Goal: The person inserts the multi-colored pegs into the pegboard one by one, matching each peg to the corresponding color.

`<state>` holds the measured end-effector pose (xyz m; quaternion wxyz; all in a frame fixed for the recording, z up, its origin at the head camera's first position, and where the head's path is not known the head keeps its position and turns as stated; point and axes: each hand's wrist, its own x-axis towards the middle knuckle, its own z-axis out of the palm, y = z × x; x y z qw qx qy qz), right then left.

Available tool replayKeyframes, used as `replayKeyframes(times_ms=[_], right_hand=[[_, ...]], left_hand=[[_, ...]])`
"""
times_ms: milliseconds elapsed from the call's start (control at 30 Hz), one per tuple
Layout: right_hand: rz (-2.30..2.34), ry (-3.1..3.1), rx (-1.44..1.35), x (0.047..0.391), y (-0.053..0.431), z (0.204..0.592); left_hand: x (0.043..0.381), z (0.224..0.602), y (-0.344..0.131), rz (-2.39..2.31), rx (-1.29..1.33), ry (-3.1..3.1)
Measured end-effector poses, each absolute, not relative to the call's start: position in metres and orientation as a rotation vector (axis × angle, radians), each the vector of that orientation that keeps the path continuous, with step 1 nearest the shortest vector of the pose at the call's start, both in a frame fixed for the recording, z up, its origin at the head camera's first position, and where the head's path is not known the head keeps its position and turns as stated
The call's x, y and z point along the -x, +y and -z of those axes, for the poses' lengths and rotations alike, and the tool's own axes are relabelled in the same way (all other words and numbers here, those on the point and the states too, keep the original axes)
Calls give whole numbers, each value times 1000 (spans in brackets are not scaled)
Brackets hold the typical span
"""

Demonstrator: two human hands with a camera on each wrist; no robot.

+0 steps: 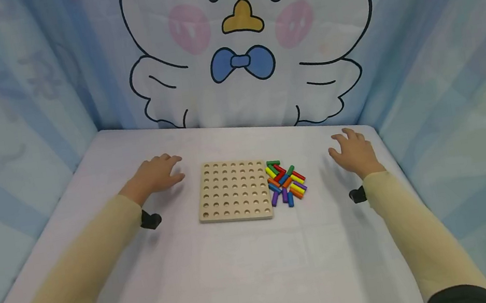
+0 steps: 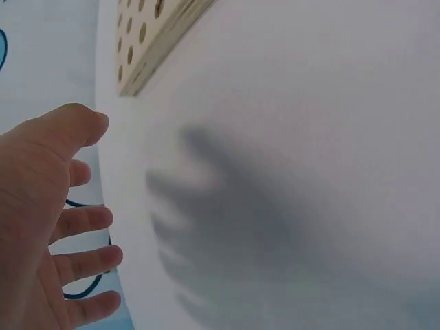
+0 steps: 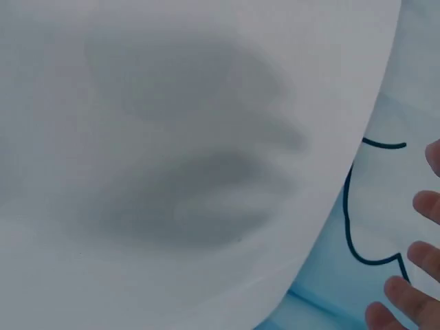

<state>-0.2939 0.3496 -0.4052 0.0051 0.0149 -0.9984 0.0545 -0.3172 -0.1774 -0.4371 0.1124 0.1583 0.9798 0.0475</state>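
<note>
A square wooden pegboard (image 1: 233, 191) with rows of round holes lies in the middle of the table. Against its right side is a loose pile of short coloured pegs (image 1: 286, 178) in red, yellow, green, blue, orange and purple. My left hand (image 1: 158, 174) hovers left of the board, its fingers apart and nothing held. In the left wrist view a corner of the pegboard (image 2: 155, 41) shows beyond the thumb. To the right of the pegs, my right hand (image 1: 354, 152) hangs over the table with fingers spread and holds nothing. Only its fingertips (image 3: 426, 258) appear in the right wrist view.
A white cloth covers the table (image 1: 243, 277). Behind it hangs a curtain (image 1: 253, 92) printed with a cartoon bird, and more curtains close in both sides. Each wrist carries a small black camera, as at the left wrist (image 1: 150, 219).
</note>
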Motion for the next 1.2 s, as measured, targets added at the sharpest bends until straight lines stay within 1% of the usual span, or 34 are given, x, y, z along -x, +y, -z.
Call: replayKeyframes(times_ms=[267, 400, 667, 867, 1200], right_hand=[[-251, -3195, -76, 290, 332, 400], [-291, -3224, -73, 286, 324, 402], [-358, -3237, -90, 275, 316, 416], [-402, -3257, -133, 273, 314, 429], [-485, -3275, -195, 277, 301, 440]], left_hand=[[292, 448, -156, -287, -516, 2801], [281, 453, -147, -388, -584, 2749], [262, 462, -153, -535, -616, 2744], [255, 467, -154, -531, -680, 2717], [253, 465, -153, -534, -667, 2674]])
